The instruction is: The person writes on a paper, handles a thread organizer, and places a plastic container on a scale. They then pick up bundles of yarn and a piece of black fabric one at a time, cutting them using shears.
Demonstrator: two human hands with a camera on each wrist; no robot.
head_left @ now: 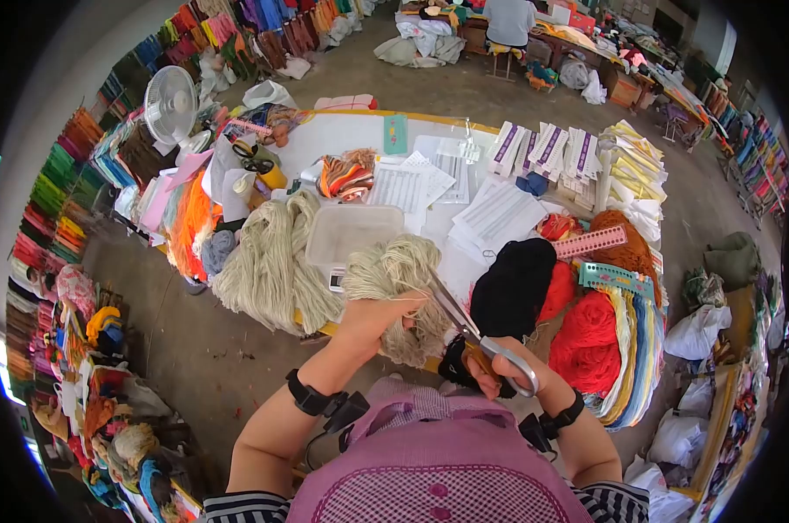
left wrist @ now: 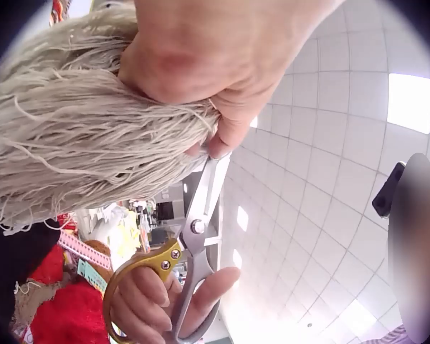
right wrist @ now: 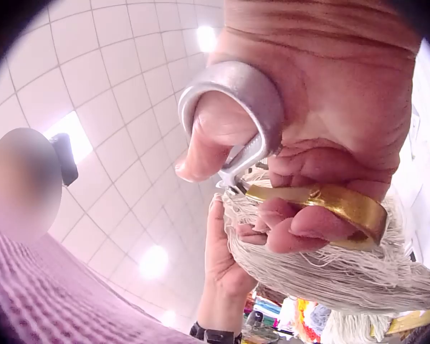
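A hank of pale cream yarn (head_left: 392, 272) is gripped in my left hand (head_left: 392, 315), its strands hanging loosely in the left wrist view (left wrist: 79, 136). My right hand (head_left: 518, 364) holds a pair of scissors (head_left: 453, 307) with one gold and one silver handle. In the left wrist view the thumb and fingers of the right hand (left wrist: 147, 301) pass through the handle loops. The scissors' blades (left wrist: 209, 190) point up at the yarn, their tips right by my left fingertips (left wrist: 226, 140). Strands of the yarn (right wrist: 308, 265) show behind the gold handle (right wrist: 344, 204).
A clear plastic tub (head_left: 352, 218) sits beyond the yarn. To its left lies a larger pale hank (head_left: 268, 253); black yarn (head_left: 512, 283) and red yarn (head_left: 586, 336) lie to the right. Papers (head_left: 499, 218) cover the middle of the table. A fan (head_left: 170, 105) stands at the left.
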